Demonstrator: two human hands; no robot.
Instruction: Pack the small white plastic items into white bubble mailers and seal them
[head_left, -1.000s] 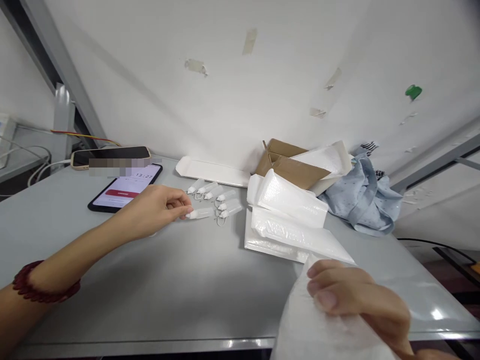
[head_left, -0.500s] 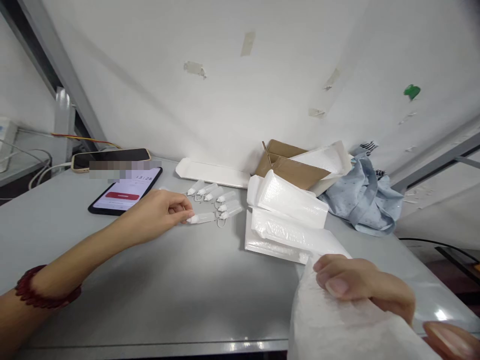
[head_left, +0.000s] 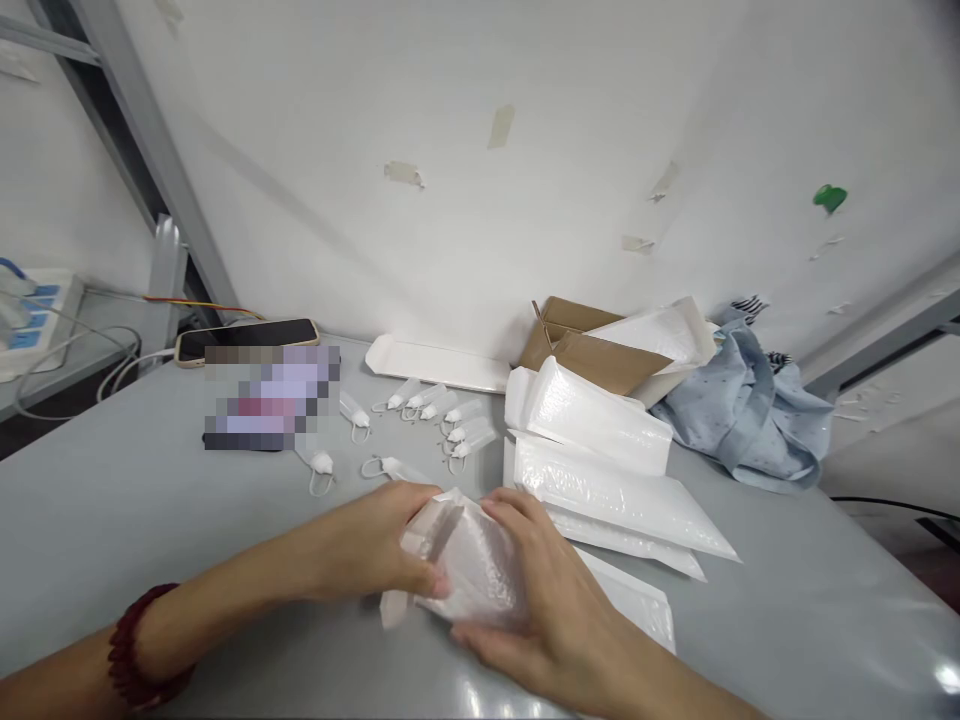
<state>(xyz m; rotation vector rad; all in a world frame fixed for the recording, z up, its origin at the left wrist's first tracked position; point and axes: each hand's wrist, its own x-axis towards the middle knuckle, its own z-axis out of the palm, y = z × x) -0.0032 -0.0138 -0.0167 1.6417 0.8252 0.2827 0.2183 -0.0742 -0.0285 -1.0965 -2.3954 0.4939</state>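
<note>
Low over the front middle of the table, a white padded bubble envelope (head_left: 484, 565) is gripped from both sides. My left hand (head_left: 367, 545) pinches its left end, thumb on top. Around its right side curls my right hand (head_left: 559, 600), with fingers at the top edge and thumb below. A small clear dropper bottle (head_left: 394, 467) with a white cap and loop lies just beyond my left fingers, partly hidden by them. Several similar bottles (head_left: 435, 405) lie farther back. Under and behind my right forearm, another white envelope (head_left: 637, 600) shows in part.
Several white padded envelopes (head_left: 600, 470) are stacked at the right, before an open cardboard box (head_left: 570, 350) and a light blue cloth bag (head_left: 750, 410). A phone (head_left: 262, 400) and a second phone (head_left: 247, 340) lie at the left. A long white strip (head_left: 442, 365) rests along the wall.
My left hand has left the bottles and come right and nearer, onto an envelope. My right hand has moved left and now grips that envelope too. The view has shifted slightly.
</note>
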